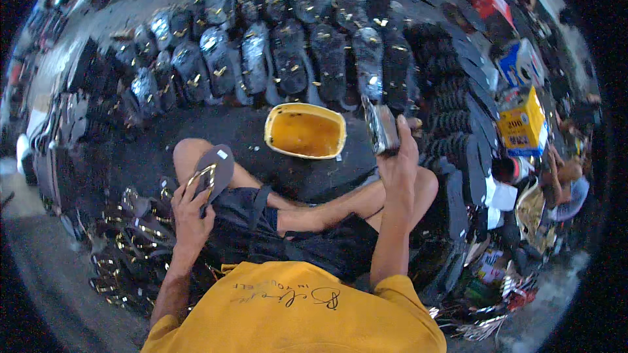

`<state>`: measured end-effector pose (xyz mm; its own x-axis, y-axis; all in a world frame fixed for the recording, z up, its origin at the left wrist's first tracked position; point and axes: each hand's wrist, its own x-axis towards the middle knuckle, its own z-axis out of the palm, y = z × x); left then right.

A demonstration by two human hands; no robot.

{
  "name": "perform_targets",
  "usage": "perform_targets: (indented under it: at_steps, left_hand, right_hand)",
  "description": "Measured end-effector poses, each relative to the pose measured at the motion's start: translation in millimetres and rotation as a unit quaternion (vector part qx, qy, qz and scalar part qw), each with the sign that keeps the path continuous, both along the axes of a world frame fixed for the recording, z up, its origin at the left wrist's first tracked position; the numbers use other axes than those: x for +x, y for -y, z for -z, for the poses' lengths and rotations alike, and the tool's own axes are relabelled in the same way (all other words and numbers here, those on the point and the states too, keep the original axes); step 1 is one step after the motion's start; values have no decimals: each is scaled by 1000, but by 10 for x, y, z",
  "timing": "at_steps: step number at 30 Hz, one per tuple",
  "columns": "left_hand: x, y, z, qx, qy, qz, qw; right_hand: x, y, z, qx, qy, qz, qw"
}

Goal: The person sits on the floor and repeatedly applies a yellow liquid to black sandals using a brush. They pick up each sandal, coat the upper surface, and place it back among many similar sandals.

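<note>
My left hand [191,204] is closed around a dark flip-flop [224,168] with gold straps and a small white label near one end, held above my left knee. Out past my right knee, my right hand [399,157] grips a dark, glossy flat piece [381,127]; its exact kind is unclear. Between the two hands and farther away stands a pale yellow tub [267,134] with amber-brown liquid in it. Rows of shiny dark sandals [289,59] with gold fittings stand beyond the tub.
More gold-strapped sandals [134,242] are heaped by my left side. Stacked dark soles [451,91] rise on the right. Beyond them are a yellow box [523,121], a red box [492,5] and another person's arm [561,180]. My crossed legs lie in front of the tub.
</note>
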<state>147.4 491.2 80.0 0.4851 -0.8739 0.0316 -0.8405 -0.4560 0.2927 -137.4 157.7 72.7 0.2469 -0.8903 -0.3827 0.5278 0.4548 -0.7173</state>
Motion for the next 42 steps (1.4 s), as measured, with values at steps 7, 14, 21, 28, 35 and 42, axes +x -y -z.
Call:
perform_targets:
  at_steps: [7,14,21,28,35,42]
  left_hand:
    - [-346,668,-159,-283,-818,-149,479]
    - [-617,772,95,-280,-908,-114,290]
    - [-546,802,-38,-308,-921,-92,220]
    - [-597,755,-24,-277,-895,-68,344]
    - [-675,720,15,-272,-880,-183,345]
    - [-432,1097,100,-276,-915,-94,279]
  right_hand:
    - [296,28,-294,-40,61,-87,994]
    - [1229,-599,-633,-669,-336,-59,660]
    - [982,-1011,-442,-561,-307,-71,765]
    - [912,-390,-738,-431,-293,18,853]
    - [752,-176,-756,-436,-333,-8,836]
    - [631,-1505,-494,-562,-157,-244,775]
